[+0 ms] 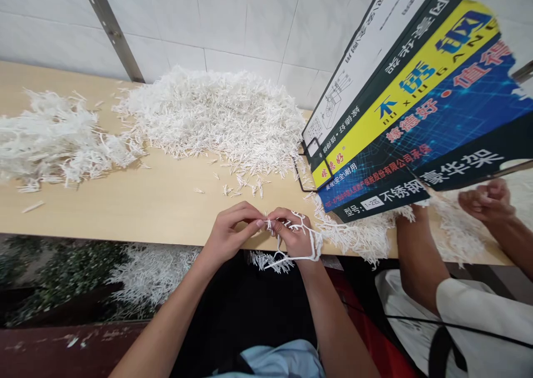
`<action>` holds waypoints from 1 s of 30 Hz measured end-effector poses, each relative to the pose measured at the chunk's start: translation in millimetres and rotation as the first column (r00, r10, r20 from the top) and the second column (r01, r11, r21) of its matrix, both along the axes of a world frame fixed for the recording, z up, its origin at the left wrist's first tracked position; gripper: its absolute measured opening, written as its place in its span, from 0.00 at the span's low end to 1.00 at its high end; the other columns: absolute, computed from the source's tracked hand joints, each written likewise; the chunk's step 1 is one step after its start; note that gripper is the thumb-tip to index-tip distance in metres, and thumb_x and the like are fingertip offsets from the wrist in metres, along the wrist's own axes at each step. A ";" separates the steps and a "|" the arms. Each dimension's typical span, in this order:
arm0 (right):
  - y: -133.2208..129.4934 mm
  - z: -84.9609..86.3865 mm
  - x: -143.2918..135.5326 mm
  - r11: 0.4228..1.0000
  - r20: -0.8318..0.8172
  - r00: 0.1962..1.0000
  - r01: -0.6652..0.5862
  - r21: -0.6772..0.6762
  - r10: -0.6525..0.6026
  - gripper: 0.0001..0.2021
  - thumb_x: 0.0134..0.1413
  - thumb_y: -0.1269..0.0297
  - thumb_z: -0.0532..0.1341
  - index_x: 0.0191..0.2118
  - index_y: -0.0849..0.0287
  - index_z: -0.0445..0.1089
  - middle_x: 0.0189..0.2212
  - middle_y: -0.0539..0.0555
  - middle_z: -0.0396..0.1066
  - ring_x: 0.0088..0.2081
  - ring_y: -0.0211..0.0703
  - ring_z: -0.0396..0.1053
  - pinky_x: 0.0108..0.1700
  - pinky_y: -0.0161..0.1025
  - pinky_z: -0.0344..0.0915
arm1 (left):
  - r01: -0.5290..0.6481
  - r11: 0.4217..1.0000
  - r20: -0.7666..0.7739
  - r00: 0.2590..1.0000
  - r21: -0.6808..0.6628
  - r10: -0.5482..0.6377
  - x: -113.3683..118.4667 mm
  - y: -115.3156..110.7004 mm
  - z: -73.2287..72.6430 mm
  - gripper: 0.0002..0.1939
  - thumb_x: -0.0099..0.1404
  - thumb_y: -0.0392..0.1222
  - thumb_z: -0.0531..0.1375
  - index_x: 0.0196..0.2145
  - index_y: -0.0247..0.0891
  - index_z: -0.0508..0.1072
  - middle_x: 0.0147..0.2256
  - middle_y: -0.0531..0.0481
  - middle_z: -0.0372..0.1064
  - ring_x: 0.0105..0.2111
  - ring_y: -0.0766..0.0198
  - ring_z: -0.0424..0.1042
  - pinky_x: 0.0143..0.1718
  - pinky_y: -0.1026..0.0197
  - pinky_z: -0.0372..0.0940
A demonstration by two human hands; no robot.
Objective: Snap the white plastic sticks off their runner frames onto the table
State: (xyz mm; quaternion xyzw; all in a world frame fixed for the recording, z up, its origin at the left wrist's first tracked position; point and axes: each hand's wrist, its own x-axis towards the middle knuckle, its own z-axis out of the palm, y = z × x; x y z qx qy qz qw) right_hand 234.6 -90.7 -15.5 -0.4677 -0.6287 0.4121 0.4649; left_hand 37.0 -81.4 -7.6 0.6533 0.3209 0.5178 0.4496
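Note:
My left hand (229, 231) is closed in a pinch at the table's front edge, thumb and forefinger on a tiny white piece (268, 223). Touching those fingertips, my right hand (297, 239) is also closed and grips a thin white branching sprig (317, 243), which looks like plastic. Its stems loop over the back of that hand and hang below the wrist. Beyond my hands, a large heap of short white sprigs (216, 117) rests against the tiled wall. A few loose pieces (244, 186) lie between the heap and my hands.
A printed cardboard panel (410, 106) stands at the right, beside a black wire frame (306, 186). Past it, a co-worker's hand (489, 200) is near more white sprigs (360, 236). Another white pile (54, 139) covers the table's left; greenery (79, 275) sits below the edge.

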 end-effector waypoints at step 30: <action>0.7 7.5 -5.2 0.993 0.085 0.994 -0.066 -0.094 0.074 0.10 0.62 0.54 0.67 0.39 0.53 0.82 0.30 0.52 0.79 0.32 0.45 0.75 0.36 0.38 0.69 | 0.006 0.996 0.025 1.000 -0.091 -0.004 0.5 -1.3 1.4 0.08 0.69 0.45 0.66 0.37 0.39 0.81 0.33 0.48 0.75 0.32 0.64 0.74 0.35 0.62 0.68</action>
